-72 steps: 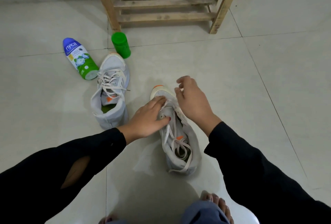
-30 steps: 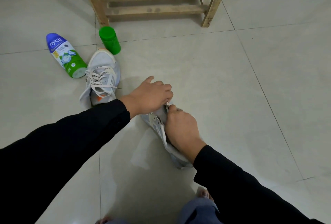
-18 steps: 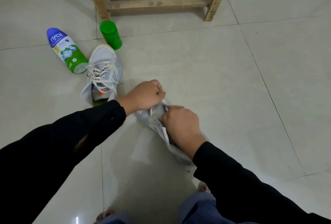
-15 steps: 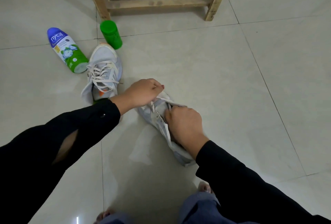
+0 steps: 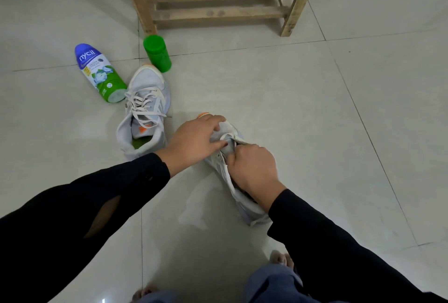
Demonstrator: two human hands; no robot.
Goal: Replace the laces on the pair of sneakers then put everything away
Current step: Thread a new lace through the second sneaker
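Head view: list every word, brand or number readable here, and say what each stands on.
"nycil": white letters on the blue end of the bottle lying on the floor.
Smaller print on the bottle's label: too blurred to read.
No text visible on the green cap, laced sneaker, held sneaker.

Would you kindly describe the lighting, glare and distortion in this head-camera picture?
Head view: dim, even light; soft shadow on the floor nearest the camera; tiny glare spot at bottom edge; tile joints bow; right hand pinching the lace is sharp.
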